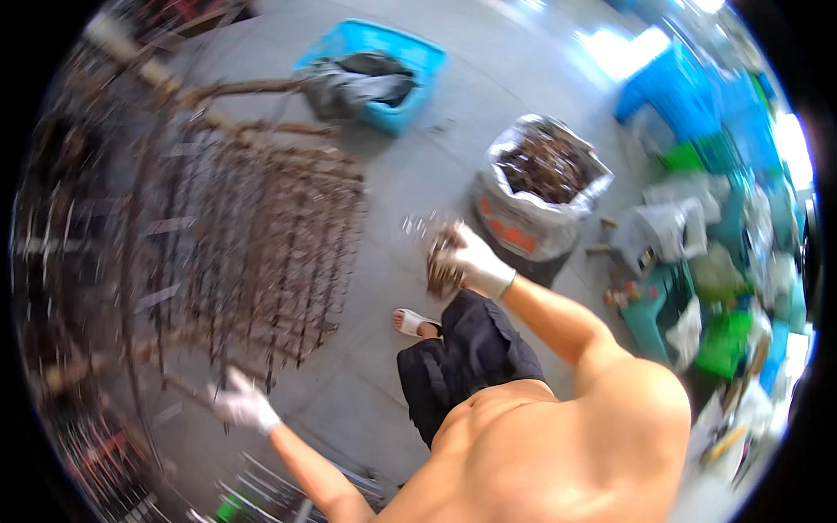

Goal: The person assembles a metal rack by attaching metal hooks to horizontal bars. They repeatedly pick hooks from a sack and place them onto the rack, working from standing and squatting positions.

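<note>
A white glove covers my right hand (475,261), raised in front of my dark shorts. Its fingers are closed round a bunch of small brown metal-looking pieces (445,266), blurred by motion. My left hand (245,403), also gloved in white, is at the lower edge of a large rack (187,376), next to its bar. Blur hides whether those fingers grip the bar. Rows of small brown pieces (292,240) hang from the rack in long strings. Right of the rack, a white woven sack (532,225) holds a heap of similar brown pieces (545,166).
Beyond the rack, a blue plastic crate (384,39) has grey cloth (340,87) over its side. Blue bins (671,91), a teal crate (658,309) and plastic bags (667,228) crowd the right side. Thin metal rods (261,488) lie at the lower left. The floor (384,288) is grey.
</note>
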